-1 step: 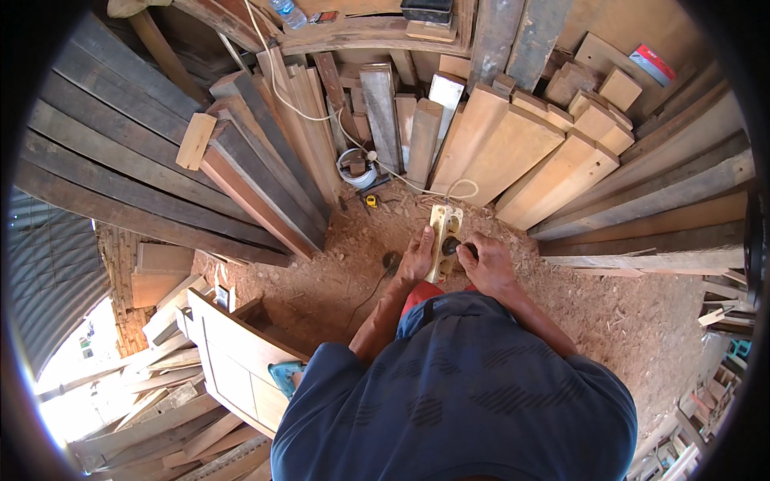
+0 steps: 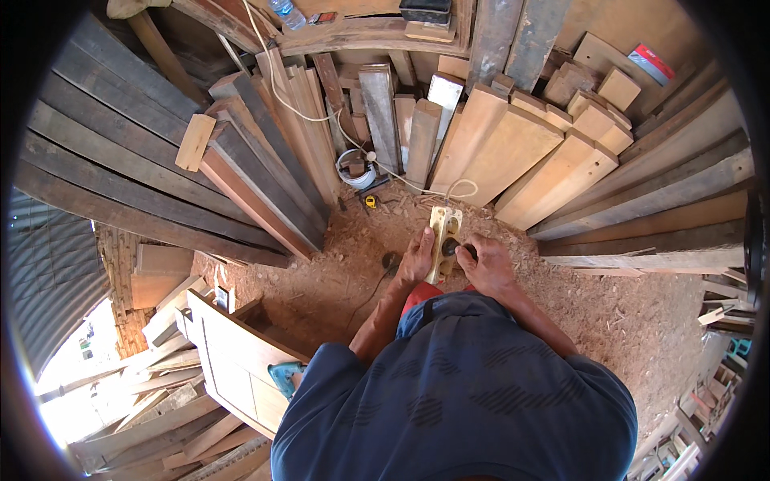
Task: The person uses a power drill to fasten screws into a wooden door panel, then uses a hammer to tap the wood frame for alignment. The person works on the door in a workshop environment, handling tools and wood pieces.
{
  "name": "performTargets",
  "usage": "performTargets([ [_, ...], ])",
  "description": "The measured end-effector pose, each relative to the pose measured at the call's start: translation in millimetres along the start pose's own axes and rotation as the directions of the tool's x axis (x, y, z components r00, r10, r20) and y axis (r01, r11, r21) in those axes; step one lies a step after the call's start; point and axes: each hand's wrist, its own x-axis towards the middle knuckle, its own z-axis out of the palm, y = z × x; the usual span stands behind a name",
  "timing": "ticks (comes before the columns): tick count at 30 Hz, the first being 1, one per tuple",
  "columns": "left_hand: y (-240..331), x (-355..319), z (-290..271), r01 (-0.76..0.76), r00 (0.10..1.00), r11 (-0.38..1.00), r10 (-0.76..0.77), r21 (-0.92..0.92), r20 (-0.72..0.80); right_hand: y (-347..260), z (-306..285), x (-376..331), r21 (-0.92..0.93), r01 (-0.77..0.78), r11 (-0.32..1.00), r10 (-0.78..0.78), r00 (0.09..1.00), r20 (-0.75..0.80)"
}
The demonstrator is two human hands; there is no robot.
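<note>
In front of my body, my left hand (image 2: 418,255) is closed around the left side of a cream power strip (image 2: 439,218) with round sockets. A black plug (image 2: 451,246) sits against one of its sockets, and my right hand (image 2: 487,263) grips it from the right. How deep the plug is seated cannot be made out. A white cord (image 2: 413,186) leads away beyond the strip's far end. On the floor past my left hand lies a round black object (image 2: 391,260), with a thin dark cord running from it.
Planks (image 2: 521,144) lean along the far wall, with thick beams (image 2: 265,184) to the left. A white bucket (image 2: 357,168) of wood scraps and a yellow tape measure (image 2: 370,201) stand ahead. A wooden drawer-like box (image 2: 241,353) with a teal power tool (image 2: 285,377) lies left.
</note>
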Motion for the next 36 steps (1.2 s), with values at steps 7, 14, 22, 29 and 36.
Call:
performTargets([
  [7,37,-8,-7,0.148,0.975,0.987,-0.156,0.062,0.157,-5,-5,-10,-0.05,-0.051,0.997,0.055,0.994,0.094],
  [14,14,2,-7,0.057,0.969,0.998,-0.055,-0.004,0.241,14,-9,-6,-0.07,-0.121,0.99,0.134,0.968,0.212],
  [22,18,12,5,0.264,0.92,0.863,-0.091,-0.431,0.381,13,-32,-16,0.002,-0.176,0.984,0.173,0.968,0.183],
  [29,7,19,11,0.116,0.962,0.969,-0.055,-0.217,0.268,7,-29,-12,-0.001,-0.125,0.992,0.124,0.991,0.049],
  [36,36,22,18,0.018,0.931,1.0,-0.014,-0.006,0.365,11,-31,-4,-0.036,-0.175,0.984,0.178,0.979,0.1],
])
